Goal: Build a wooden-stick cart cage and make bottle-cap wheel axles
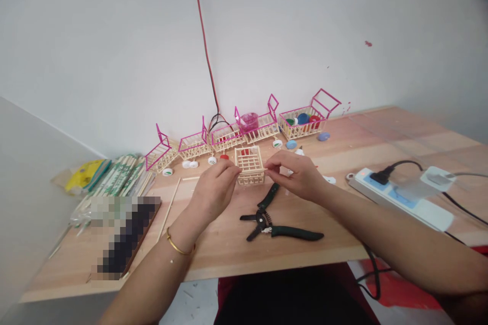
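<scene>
1. Dark object [127,238], front-left on desk [217,251]: pixelated, unreadable.
2. Small stick basket [250,179], mid-desk; left hand [215,190] and right hand [297,173] grips pinched on its near rim, exact contact hard to see.
3. Rightmost pink-trimmed basket [301,132], near rear edge: coloured caps [303,119] inside.
4. Pliers [261,220] splayed; strip of wood between them and front edge.

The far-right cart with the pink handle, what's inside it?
Inside the cart you can see a blue thing, a red thing and a green thing. They partly cover the bottom, so whatever lies under them can't be seen.
</scene>
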A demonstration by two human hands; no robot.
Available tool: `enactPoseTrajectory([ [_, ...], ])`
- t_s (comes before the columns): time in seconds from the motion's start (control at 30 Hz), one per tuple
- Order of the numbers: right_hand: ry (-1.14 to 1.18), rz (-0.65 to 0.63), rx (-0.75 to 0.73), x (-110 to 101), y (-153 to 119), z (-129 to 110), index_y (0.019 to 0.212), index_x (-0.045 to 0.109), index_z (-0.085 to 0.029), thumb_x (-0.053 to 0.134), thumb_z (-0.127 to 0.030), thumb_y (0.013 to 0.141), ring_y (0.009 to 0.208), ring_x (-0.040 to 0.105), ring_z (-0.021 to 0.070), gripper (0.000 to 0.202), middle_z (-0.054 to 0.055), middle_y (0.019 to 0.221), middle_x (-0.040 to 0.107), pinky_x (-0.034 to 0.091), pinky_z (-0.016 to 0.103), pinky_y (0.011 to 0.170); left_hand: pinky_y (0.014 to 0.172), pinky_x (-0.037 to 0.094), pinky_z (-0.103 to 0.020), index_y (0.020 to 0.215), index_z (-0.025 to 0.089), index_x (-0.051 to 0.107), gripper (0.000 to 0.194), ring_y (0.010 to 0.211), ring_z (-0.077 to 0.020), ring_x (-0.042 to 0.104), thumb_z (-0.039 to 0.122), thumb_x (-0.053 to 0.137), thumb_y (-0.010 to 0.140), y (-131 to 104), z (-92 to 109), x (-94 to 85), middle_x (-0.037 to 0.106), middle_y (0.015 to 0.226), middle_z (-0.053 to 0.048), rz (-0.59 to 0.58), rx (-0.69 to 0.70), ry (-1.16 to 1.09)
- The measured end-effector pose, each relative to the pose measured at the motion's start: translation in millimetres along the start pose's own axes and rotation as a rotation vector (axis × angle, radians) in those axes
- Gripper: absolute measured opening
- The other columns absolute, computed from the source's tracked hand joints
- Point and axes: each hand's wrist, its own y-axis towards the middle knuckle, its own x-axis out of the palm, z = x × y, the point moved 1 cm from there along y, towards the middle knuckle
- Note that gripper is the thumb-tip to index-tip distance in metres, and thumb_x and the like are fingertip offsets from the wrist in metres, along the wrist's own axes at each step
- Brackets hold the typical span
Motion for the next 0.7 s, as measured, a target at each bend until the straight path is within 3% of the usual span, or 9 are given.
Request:
enactPoseTrajectory([
  [0.2,-0.015,0.002,0.013,0,1,0,0.086,0.060,-0.020,0.054,-0.020,0.086,0.071,0.056,0.0151,0.005,0.002,0.074,0.060,0.045,0.028,0.067,0.073,0.049,-0.029,0.100,0.014,0.058,0.015,0.084,-0.0172,0.057,0.014,0.047,0.090,0,1,0.2,0.061,0.091,-0.009,-0.012,-0.003,0.022],
  [0.53,-0.015,0.019,0.003,0,-1,4,0.086,0.060,-0.019,0.056,-0.018,0.086,0.071,0.057,0.0147,0.004,0.003,0.076,0.061,0.045,0.028,0.067,0.074,0.048,-0.031,0.099,0.015,0.060,0.015,0.085,-0.0184,0.060,0.020,0.049,0.090,-7,-5,-9.8,0.063,0.093,-0.008,-0.045,-0.122,0.071],
  [0.7,-0.012,0.030,0.015,0,-1,5,0.086,0.060,-0.020,0.058,-0.017,0.084,0.069,0.057,0.0138,0.004,0.002,0.075,0.062,0.045,0.028,0.065,0.074,0.046,-0.033,0.098,0.016,0.062,0.016,0.085,-0.0188,0.059,0.019,0.048,0.090,-4,-4,-11.4,0.065,0.092,-0.007,-0.056,-0.095,0.112],
])
